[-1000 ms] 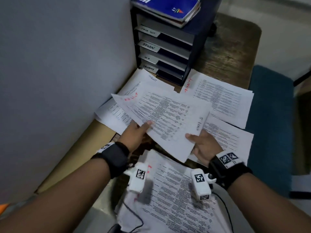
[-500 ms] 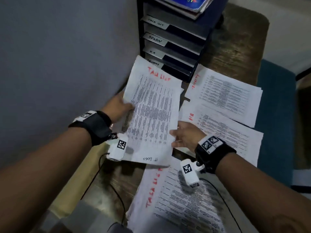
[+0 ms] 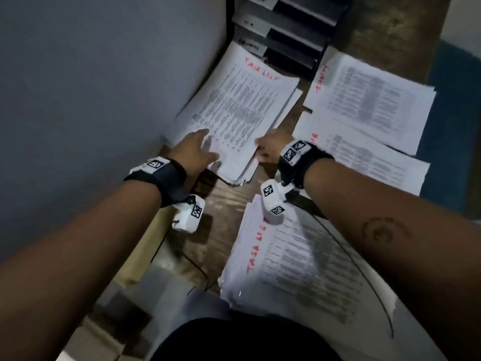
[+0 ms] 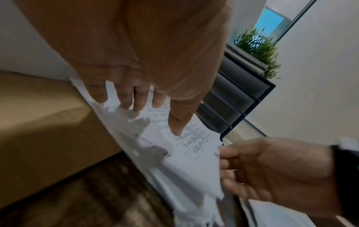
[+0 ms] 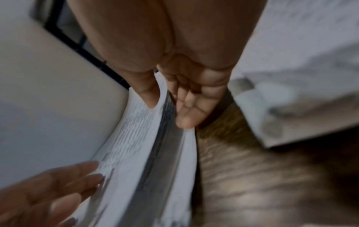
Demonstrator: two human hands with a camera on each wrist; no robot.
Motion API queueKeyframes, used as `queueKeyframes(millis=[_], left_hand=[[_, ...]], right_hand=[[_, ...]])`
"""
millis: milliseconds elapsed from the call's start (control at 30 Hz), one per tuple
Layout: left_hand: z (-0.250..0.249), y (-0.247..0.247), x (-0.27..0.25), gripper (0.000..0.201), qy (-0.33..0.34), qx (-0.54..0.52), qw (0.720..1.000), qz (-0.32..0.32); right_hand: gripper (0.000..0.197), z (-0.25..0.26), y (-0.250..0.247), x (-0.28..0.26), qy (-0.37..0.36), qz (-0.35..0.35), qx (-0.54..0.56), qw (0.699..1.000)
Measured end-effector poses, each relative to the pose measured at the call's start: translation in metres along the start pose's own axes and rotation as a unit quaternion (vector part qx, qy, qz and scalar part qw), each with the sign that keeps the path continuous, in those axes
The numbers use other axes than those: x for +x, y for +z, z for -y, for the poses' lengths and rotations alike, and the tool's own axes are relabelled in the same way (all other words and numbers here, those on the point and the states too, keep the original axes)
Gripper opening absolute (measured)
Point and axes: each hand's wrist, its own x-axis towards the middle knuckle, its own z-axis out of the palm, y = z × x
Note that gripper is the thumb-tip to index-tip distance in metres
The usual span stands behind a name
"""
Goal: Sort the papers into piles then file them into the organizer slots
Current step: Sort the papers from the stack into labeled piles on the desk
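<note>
- The paper pile headed with red handwriting lies on the wooden desk, on the left beside the grey wall, its far edge just in front of the organizer.
- The left hand lies on the pile's near left part with fingers straight and spread, pressing the top sheet.
- The right hand holds the pile's near right edge: in the right wrist view the thumb sits on top of the sheets and the curled fingers are under them.
- The organizer is a dark stack of slots at the far end of the desk; white labels mark the slot fronts, their writing too blurred to read, and I cannot tell what the slots hold.
- To the right lie two more piles, the far right pile and the middle right pile, each with a red heading, the far one overlapping the other.
- A near pile with a red heading along its left edge lies closest to the person, apart from the held pile.
- A green plant stands beyond the organizer in the left wrist view.
</note>
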Motion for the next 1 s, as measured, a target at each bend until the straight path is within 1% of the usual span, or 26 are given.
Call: queueKeyframes(millis=[67, 100, 133, 167, 200, 233, 267, 300, 367, 400, 433, 500, 533, 600, 667, 700, 767, 800, 900, 967, 1000], left_hand=[[0.007, 0.004, -0.002, 0.075, -0.011, 0.014, 1.0, -0.009], [0.009, 0.005, -0.006, 0.07, -0.003, 0.026, 0.999, -0.028], [0.009, 0.006, -0.012, 0.061, 0.013, 0.037, 0.998, -0.049], [0.006, 0.007, -0.021, 0.048, 0.03, 0.045, 0.996, -0.064], [-0.001, 0.008, -0.033, 0.036, 0.04, 0.057, 0.996, -0.057], [-0.009, 0.012, -0.046, 0.037, 0.044, 0.082, 0.995, -0.021], [-0.017, 0.018, -0.06, 0.049, 0.043, 0.117, 0.992, 0.034], [-0.024, 0.026, -0.074, 0.062, 0.039, 0.155, 0.982, 0.097], [-0.034, 0.044, -0.102, 0.083, 0.023, 0.195, 0.958, 0.209], [-0.036, 0.055, -0.115, 0.087, 0.006, 0.194, 0.947, 0.256], [-0.036, 0.066, -0.125, 0.086, -0.01, 0.195, 0.937, 0.289], [-0.035, 0.084, -0.143, 0.078, -0.018, 0.22, 0.923, 0.314], [-0.033, 0.091, -0.149, 0.069, -0.019, 0.223, 0.923, 0.312], [-0.028, 0.1, -0.157, 0.049, -0.021, 0.169, 0.941, 0.293], [-0.02, 0.104, -0.159, 0.036, -0.024, 0.112, 0.957, 0.266], [-0.015, 0.106, -0.159, 0.032, -0.037, 0.097, 0.962, 0.254], [-0.009, 0.109, -0.16, 0.036, -0.068, 0.082, 0.965, 0.239], [-0.006, 0.109, -0.159, 0.038, -0.083, 0.057, 0.967, 0.233], [-0.008, 0.104, -0.163, 0.035, -0.122, -0.076, 0.97, 0.198], [-0.01, 0.096, -0.162, 0.035, -0.128, -0.101, 0.972, 0.171], [-0.01, 0.093, -0.163, 0.038, -0.127, -0.091, 0.972, 0.177]], right_hand=[[0.017, -0.005, -0.015, -0.006, -0.035, -0.004, -0.078, 0.996], [0.02, -0.008, -0.024, -0.013, -0.049, 0.003, -0.107, 0.993], [0.019, -0.013, -0.033, -0.02, -0.055, 0.007, -0.099, 0.994], [0.016, -0.019, -0.044, -0.032, -0.048, 0.008, -0.055, 0.997], [0.017, -0.029, -0.055, -0.042, -0.036, -0.008, -0.009, 0.999], [0.019, -0.038, -0.067, -0.056, -0.026, -0.024, 0.002, 0.999], [0.02, -0.048, -0.077, -0.068, -0.031, -0.036, -0.011, 0.999], [0.017, -0.059, -0.085, -0.081, -0.037, -0.043, -0.048, 0.997], [0.008, -0.08, -0.101, -0.099, -0.052, -0.051, -0.09, 0.993], [0.007, -0.09, -0.109, -0.106, -0.055, -0.058, -0.093, 0.992], [0.006, -0.098, -0.115, -0.111, -0.052, -0.066, -0.094, 0.992], [0.004, -0.112, -0.124, -0.122, -0.051, -0.081, -0.091, 0.991], [0.004, -0.118, -0.128, -0.127, -0.055, -0.084, -0.089, 0.991], [0.007, -0.13, -0.133, -0.137, -0.059, -0.087, -0.096, 0.99], [0.007, -0.138, -0.138, -0.144, -0.064, -0.081, -0.117, 0.988], [0.007, -0.142, -0.14, -0.146, -0.07, -0.079, -0.126, 0.986], [0.008, -0.15, -0.143, -0.15, -0.081, -0.076, -0.134, 0.985], [0.008, -0.151, -0.142, -0.15, -0.086, -0.077, -0.138, 0.984], [0.007, -0.154, -0.143, -0.153, -0.098, -0.081, -0.166, 0.978], [0.004, -0.154, -0.143, -0.153, -0.106, -0.068, -0.194, 0.973], [0.004, -0.154, -0.142, -0.153, -0.109, -0.056, -0.217, 0.968]])
